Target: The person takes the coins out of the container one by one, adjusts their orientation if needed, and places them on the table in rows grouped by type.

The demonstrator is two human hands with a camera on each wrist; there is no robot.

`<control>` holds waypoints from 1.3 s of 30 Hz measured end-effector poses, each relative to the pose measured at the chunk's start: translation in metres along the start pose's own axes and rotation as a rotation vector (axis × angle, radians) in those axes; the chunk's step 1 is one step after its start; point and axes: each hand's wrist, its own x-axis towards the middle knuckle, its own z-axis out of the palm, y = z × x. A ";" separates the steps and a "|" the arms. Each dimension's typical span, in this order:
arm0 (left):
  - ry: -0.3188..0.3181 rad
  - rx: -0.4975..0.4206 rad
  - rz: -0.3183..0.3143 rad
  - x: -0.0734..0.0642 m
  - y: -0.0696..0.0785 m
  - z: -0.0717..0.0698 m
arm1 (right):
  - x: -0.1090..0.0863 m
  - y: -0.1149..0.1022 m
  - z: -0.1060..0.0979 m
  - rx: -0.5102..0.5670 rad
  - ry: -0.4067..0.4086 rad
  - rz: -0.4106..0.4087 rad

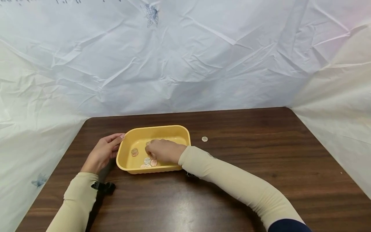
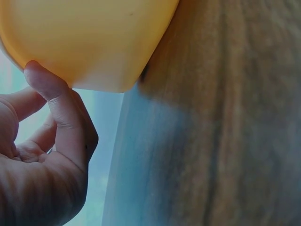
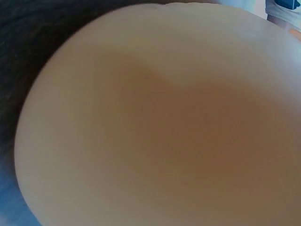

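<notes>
A yellow plastic container [image 1: 158, 130] sits on the table, with several copper and silver coins [image 1: 147, 160] on its floor. At its left corner, my left hand [image 1: 102, 153] holds the rim; the left wrist view shows a fingertip [image 2: 38, 75] against the outer wall. My right hand [image 1: 163, 150] reaches in over the right side, fingers curled downward among the coins. Its fingertips are partly hidden, and I cannot tell whether they pinch a coin. Two overlapping coins [image 1: 134, 152] lie left of it. The container's blurred wall [image 3: 155, 141] fills most of the right wrist view.
One silver coin [image 1: 204, 139] lies on the dark wood table [image 1: 246, 138], right of the container. White crinkled sheeting [image 1: 185, 64] hangs behind the table and along both sides. My right forearm in its cream sleeve [image 1: 232, 180] crosses the table's right half.
</notes>
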 end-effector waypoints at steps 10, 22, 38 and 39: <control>-0.002 -0.011 0.005 -0.002 0.002 0.000 | 0.002 -0.009 0.002 -0.363 -0.049 -0.082; -0.014 -0.006 0.007 -0.004 0.003 0.001 | -0.003 -0.004 -0.002 -0.402 -0.045 -0.138; -0.017 -0.008 0.020 -0.003 0.000 -0.002 | -0.062 0.009 -0.034 -0.081 0.224 -0.156; -0.016 -0.010 0.021 -0.002 0.000 -0.002 | -0.068 0.011 -0.036 -0.062 0.252 -0.156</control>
